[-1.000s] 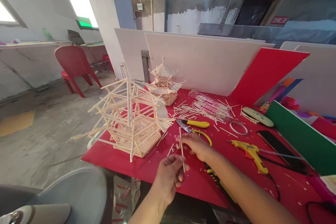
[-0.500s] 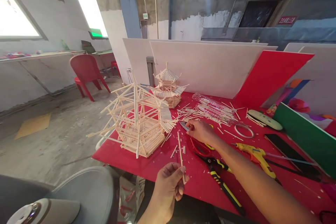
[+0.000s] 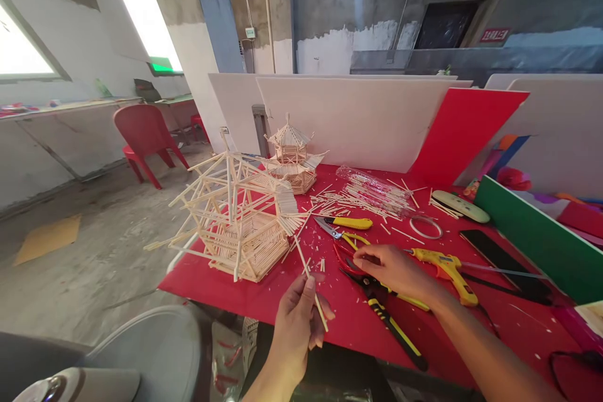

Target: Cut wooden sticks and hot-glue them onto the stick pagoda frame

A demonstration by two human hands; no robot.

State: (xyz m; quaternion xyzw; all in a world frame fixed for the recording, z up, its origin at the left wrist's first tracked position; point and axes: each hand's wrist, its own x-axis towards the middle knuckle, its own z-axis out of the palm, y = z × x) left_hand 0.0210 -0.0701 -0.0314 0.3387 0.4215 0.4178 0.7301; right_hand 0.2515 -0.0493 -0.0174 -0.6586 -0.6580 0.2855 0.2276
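grey-and-white walls up at twelve o'clock, red tabletop spread out below, and straight to the fingers: left hand has its thumb and fingers pinched firmly round a thin wooden stick, and that stick slants from eleven o'clock down to five, its upper end right by the big stick frame, though whether it touches i can't tell! over at two o'clock from there, the right hand, fingers bent, poised at the red-handled tool; whether they grip anything, can't tell from here. just below, at six o'clock of that right hand, black-and-yellow clippers, and at three o'clock a yellow glue gun lying on its side, with a dark flat device beyond it. back to the left hand: at eleven o'clock stands the big stick frame, all open beams; at twelve, farther off, a small tiered pagoda; at one o'clock a yellow-handled tool, and past it loose sticks scattered by clear plastic wrapping. farther out, white boards stand at twelve o'clock, a red chair at ten!
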